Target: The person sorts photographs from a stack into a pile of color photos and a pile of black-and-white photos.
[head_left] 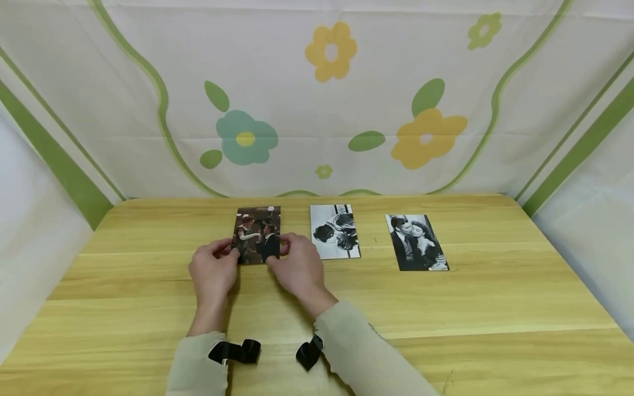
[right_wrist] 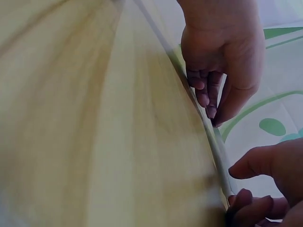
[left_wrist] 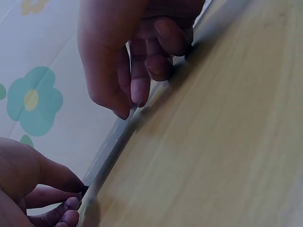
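A colour photo card, with figures in dark clothes, is upright to me in the head view on the left part of the table. My left hand pinches its lower left edge, thumb toward me and fingers reaching behind. At the lower right edge my right hand grips the same card, its thumb over the front corner. Close by the right knuckles lies a black-and-white photo card, its picture turned sideways. Both wrist views show the two hands with fingertips low over the wood; the card itself is barely visible there.
Farther right, another black-and-white photo card of a couple lies slightly turned. Everything rests on a wood-grain table. A white cloth backdrop with flowers rises at its back edge. Black straps hang at both sleeve cuffs.
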`<state>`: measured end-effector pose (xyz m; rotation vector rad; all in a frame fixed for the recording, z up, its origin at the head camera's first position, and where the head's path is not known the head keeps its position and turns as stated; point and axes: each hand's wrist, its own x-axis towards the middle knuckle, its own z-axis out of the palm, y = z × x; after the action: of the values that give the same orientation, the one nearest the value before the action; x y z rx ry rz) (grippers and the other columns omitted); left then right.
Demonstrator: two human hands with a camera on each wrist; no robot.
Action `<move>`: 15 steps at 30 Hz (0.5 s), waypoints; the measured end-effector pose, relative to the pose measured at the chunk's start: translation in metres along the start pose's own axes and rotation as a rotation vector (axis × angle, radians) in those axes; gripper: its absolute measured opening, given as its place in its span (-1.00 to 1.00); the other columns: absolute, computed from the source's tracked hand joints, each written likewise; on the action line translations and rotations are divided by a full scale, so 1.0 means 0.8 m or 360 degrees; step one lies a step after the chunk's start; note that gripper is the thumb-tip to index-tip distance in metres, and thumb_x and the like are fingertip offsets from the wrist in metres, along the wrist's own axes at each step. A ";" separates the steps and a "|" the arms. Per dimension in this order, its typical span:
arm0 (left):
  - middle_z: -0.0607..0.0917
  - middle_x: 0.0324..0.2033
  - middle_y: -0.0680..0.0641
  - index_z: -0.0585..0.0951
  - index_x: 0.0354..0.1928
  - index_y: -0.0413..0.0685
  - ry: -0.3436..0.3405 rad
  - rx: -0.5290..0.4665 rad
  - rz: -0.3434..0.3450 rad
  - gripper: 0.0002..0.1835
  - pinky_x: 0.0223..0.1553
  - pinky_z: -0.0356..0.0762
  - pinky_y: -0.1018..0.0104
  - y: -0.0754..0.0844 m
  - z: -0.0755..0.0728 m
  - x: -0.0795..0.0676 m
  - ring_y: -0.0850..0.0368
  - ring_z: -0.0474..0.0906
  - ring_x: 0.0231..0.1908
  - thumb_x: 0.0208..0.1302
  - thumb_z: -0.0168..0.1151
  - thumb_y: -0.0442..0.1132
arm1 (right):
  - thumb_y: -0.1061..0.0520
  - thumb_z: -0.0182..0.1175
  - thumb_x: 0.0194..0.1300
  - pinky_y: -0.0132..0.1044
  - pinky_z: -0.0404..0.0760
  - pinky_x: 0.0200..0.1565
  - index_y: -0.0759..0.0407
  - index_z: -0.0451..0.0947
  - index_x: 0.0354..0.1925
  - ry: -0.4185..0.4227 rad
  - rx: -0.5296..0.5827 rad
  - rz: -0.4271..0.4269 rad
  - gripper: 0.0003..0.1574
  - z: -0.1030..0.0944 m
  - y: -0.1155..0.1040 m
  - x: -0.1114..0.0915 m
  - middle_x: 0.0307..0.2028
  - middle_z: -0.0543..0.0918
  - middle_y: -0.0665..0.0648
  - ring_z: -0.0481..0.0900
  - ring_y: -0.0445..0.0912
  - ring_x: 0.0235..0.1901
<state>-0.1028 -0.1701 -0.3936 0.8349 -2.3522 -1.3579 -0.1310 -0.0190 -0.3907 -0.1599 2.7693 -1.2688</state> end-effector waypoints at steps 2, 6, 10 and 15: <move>0.75 -0.01 -0.32 0.75 0.18 -0.28 -0.0004 0.0007 -0.0005 -0.65 -0.08 0.50 0.13 -0.001 0.001 0.002 -0.15 0.63 -0.07 0.42 0.28 -0.35 | 0.00 0.54 0.24 -0.34 0.47 -0.30 0.13 0.66 0.31 -0.0022 -0.0027 0.0010 -0.30 -0.001 -0.002 0.000 -0.19 0.68 -0.01 0.54 -0.16 -0.31; 0.68 0.02 -0.33 0.73 0.21 -0.29 -0.0015 0.0020 -0.0019 -0.63 -0.05 0.50 0.09 -0.002 0.001 0.004 -0.18 0.61 -0.03 0.43 0.25 -0.35 | -0.05 0.53 0.24 -0.33 0.43 -0.33 0.10 0.65 0.33 -0.0064 -0.0101 0.0030 -0.27 -0.001 -0.005 0.001 -0.18 0.63 -0.04 0.51 -0.16 -0.32; 0.63 0.03 -0.33 0.72 0.23 -0.31 -0.0016 0.0039 -0.0019 -0.62 -0.04 0.49 0.06 -0.003 0.002 0.003 -0.20 0.59 -0.01 0.44 0.24 -0.36 | -0.07 0.53 0.22 -0.32 0.42 -0.34 0.08 0.65 0.33 -0.0074 -0.0151 0.0037 -0.26 0.001 -0.003 0.000 -0.17 0.62 -0.05 0.51 -0.17 -0.33; 0.64 0.02 -0.34 0.72 0.23 -0.31 0.0003 0.0048 -0.0011 -0.62 -0.05 0.49 0.06 -0.005 0.003 0.004 -0.21 0.60 -0.01 0.44 0.24 -0.36 | -0.06 0.53 0.21 -0.33 0.42 -0.35 0.09 0.66 0.32 -0.0071 -0.0149 0.0016 -0.26 0.002 -0.002 0.000 -0.18 0.62 -0.05 0.50 -0.17 -0.34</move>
<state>-0.1049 -0.1721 -0.3980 0.8530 -2.3758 -1.3270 -0.1306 -0.0210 -0.3906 -0.1783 2.7889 -1.1192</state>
